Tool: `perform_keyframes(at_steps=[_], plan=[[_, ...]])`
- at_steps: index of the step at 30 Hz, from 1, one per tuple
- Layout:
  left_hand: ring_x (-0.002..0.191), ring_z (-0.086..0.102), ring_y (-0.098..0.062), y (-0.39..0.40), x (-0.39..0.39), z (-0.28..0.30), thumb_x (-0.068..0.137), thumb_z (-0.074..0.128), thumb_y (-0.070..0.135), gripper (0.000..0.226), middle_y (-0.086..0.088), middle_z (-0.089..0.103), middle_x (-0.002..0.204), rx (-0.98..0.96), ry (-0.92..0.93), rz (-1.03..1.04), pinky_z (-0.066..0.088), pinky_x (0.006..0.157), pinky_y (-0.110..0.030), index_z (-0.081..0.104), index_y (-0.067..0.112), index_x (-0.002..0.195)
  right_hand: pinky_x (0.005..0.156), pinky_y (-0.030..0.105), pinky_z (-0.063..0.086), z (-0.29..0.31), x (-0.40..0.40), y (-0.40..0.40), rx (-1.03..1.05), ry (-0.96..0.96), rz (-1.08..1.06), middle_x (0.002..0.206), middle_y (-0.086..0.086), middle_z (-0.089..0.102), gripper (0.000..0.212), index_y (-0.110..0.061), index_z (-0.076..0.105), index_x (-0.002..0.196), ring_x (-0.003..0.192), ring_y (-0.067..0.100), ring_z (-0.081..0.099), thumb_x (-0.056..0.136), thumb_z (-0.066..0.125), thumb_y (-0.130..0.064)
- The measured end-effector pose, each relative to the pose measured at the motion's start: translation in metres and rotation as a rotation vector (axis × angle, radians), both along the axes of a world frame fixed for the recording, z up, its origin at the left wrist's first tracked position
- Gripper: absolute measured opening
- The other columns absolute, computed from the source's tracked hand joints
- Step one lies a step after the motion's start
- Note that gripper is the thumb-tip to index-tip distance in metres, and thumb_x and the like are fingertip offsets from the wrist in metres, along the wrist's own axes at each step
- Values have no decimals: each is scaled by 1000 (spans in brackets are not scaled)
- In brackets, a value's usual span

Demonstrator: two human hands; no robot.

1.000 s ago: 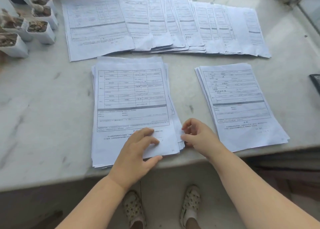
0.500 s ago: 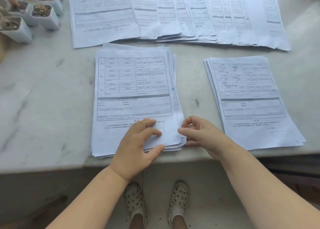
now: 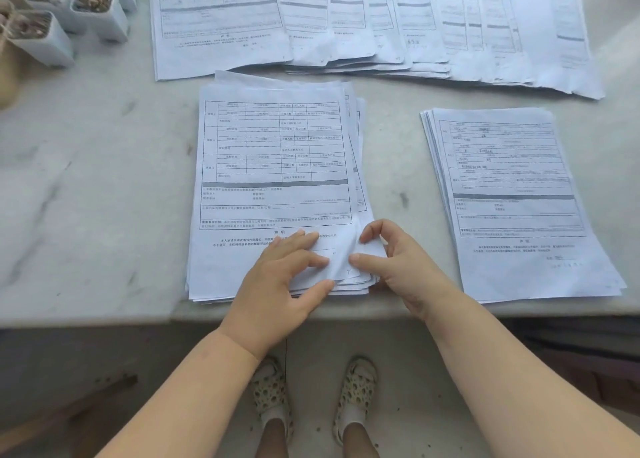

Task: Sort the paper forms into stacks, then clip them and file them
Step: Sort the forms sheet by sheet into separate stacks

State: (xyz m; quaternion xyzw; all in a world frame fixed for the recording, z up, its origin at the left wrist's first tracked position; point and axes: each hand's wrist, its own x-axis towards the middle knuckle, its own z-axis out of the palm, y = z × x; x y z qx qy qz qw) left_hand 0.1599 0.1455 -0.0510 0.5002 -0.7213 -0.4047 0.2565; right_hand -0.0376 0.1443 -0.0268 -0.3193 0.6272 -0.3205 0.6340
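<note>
A thick stack of printed forms (image 3: pixel 273 166) lies at the middle of the marble counter's front edge. My left hand (image 3: pixel 280 284) rests flat on its lower right part, fingers spread on the top sheet. My right hand (image 3: pixel 394 267) pinches the lower right corner of the top sheet between thumb and forefinger, and that corner is bent up. A second, thinner stack of forms (image 3: pixel 512 197) lies to the right. A fanned row of forms (image 3: pixel 346 24) spreads across the back.
Several small white pots (image 3: pixel 65 17) with dried plants stand at the back left. The grey marble counter (image 3: pixel 86 187) ends just below my hands; the floor and my feet in patterned slippers (image 3: pixel 311 391) show under it.
My right hand has moved left onto the middle stack's corner and now pinches and lifts the top sheet there. My left hand stays pressed on the stack. The camera has tilted downward.
</note>
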Motion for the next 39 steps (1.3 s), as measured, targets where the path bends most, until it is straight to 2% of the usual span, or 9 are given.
perform_keyframes(at_steps=[3,6,13,16,19,24,27,30,39], plan=[[119,43,17,0,1,0,83,52,47,32,16,62,118,18,60,60,26,110,-17,70,21,86,59,26,47,0,-2,0,-5,-2,16,88,9,66,24,-20,53,91,70,18,59,88,63,1],[95,59,4,0,-4,4,88,51,41,18,19,65,92,-1,79,225,43,86,-14,62,27,89,64,22,52,3,-8,1,15,-61,61,91,-1,69,33,-24,59,109,75,11,65,91,57,4],[66,50,-13,-2,-12,8,82,55,19,22,15,47,67,-55,18,408,35,58,-27,38,31,89,74,24,54,-2,-5,0,3,-8,49,107,5,70,38,-28,63,111,87,14,67,87,64,2],[70,51,-4,-1,-8,8,79,54,18,15,20,53,74,-110,-26,253,40,65,-18,56,32,85,90,38,54,-5,-1,1,-40,86,21,113,3,68,35,-38,67,103,101,26,64,78,70,-14],[90,53,0,-1,-6,9,76,61,42,25,22,58,92,-123,-81,104,36,79,-4,71,26,92,93,36,52,-8,3,1,-69,136,-29,106,-6,68,32,-31,67,104,100,19,63,83,71,-7],[81,57,-2,-9,4,9,75,60,54,28,20,62,82,-9,-56,79,40,70,-11,73,30,80,103,29,46,-5,7,1,-108,155,-58,124,-13,62,45,-38,60,116,118,3,56,84,72,-8],[73,56,-8,-10,3,9,81,56,52,30,12,61,72,-13,-48,105,43,67,-24,71,27,74,85,36,54,-3,6,6,-72,132,-58,109,4,69,38,-44,56,104,95,17,66,78,75,-23],[72,56,-8,-9,2,9,82,54,51,31,12,61,71,-10,-31,123,44,67,-25,70,26,73,63,23,50,3,3,6,-43,66,-23,86,3,67,14,-25,62,90,72,9,61,85,72,-16],[79,56,1,-10,6,10,77,60,51,25,22,61,77,6,-12,62,38,68,-10,70,28,77,61,17,43,6,7,-3,70,77,-33,63,-5,65,27,-18,66,62,59,7,56,89,68,-19]])
